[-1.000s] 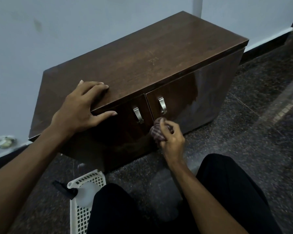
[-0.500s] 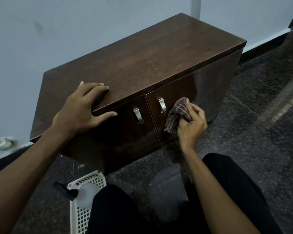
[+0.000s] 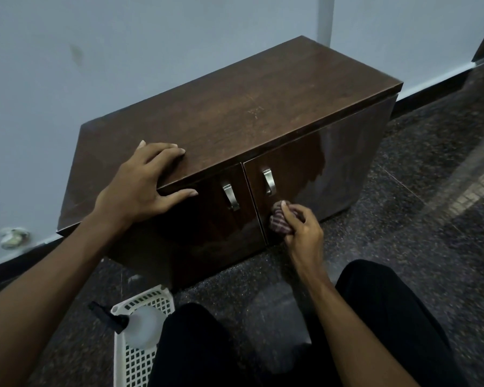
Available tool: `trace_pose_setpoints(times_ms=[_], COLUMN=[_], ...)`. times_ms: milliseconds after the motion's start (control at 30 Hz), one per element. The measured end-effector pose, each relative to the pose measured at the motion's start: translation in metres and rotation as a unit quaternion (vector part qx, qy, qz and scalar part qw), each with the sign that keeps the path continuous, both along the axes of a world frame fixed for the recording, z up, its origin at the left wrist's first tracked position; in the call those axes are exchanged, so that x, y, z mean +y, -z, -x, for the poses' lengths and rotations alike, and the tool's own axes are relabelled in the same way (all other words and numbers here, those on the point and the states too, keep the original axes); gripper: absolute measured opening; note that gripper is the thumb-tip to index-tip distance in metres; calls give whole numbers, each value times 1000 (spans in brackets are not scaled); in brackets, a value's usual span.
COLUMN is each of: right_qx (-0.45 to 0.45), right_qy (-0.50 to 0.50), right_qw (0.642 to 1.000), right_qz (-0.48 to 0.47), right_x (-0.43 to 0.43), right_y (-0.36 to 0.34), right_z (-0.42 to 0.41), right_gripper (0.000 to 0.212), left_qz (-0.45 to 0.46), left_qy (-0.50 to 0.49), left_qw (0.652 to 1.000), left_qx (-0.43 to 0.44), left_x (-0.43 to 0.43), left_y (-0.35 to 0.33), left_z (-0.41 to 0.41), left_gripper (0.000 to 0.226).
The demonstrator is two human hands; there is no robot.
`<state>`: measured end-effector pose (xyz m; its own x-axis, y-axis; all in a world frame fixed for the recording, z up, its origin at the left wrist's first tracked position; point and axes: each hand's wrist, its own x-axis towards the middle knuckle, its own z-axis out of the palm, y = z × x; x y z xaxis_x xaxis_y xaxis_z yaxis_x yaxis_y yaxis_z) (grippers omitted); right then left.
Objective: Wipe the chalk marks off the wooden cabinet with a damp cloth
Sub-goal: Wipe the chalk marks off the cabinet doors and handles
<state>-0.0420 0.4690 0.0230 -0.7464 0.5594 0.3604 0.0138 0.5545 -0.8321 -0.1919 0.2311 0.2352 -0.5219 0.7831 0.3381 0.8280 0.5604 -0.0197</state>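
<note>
A low dark wooden cabinet (image 3: 249, 118) with two doors and metal handles stands against the wall. My left hand (image 3: 140, 188) lies flat on its top front edge, fingers spread, thumb over the left door. My right hand (image 3: 302, 230) presses a bunched checked cloth (image 3: 278, 222) against the lower left part of the right door, just below its handle (image 3: 268, 181). A wet, shiny patch covers the right door (image 3: 341, 169). Faint pale marks (image 3: 254, 110) show on the top.
A white plastic basket (image 3: 134, 356) with a spray bottle (image 3: 140, 325) in it sits on the dark speckled floor by my left knee. My knees in black trousers are in front of the cabinet. A pale wall runs behind it.
My right hand has swept the cloth from the upper middle of the right door down and left to below the handle. My left hand has stayed put.
</note>
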Motion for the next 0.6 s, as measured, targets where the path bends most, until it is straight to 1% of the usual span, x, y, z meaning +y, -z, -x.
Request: trace_pose_setpoints(times_ms=[67, 100, 167, 200, 267, 333, 400, 467, 533, 600], right_qx=[-24, -22, 20, 52, 106, 128, 145, 155, 164, 152], right_qy=[32, 50, 87, 107, 146, 166, 170, 143, 100, 73], right_qw=[999, 998, 991, 982, 966, 964, 968, 976, 980, 979], right_qz=[34, 42, 100, 144, 184, 161, 116, 48, -51, -116], right_x=[-6, -9, -10, -10, -8, -3, 3, 6, 8, 10], right_y=[2, 0, -11, -20, -35, -49, -61, -66, -60, -48], right_z=[-2, -1, 1, 4, 9, 15, 18, 19, 18, 17], right_gripper=[41, 42, 44, 44, 43, 47, 48, 43, 39, 45], left_qz=[1, 2, 1, 1, 3, 1, -2, -2, -2, -2], left_qy=[-3, -5, -6, -7, -10, -10, -9, -9, -8, -8], left_qw=[1000, 1000, 1000, 1000, 1000, 1000, 1000, 1000, 1000, 1000], left_qx=[-5, -7, -9, -10, -13, -14, -12, -13, -13, -11], left_x=[1, 1, 1, 1, 1, 0, 0, 0, 0, 0], left_y=[-1, -1, -1, -1, -1, -1, 0, 0, 0, 0], left_z=[-1, -2, -2, -2, -1, 0, 1, 1, 0, 0], left_gripper=[82, 83, 83, 83, 83, 83, 83, 83, 83, 83])
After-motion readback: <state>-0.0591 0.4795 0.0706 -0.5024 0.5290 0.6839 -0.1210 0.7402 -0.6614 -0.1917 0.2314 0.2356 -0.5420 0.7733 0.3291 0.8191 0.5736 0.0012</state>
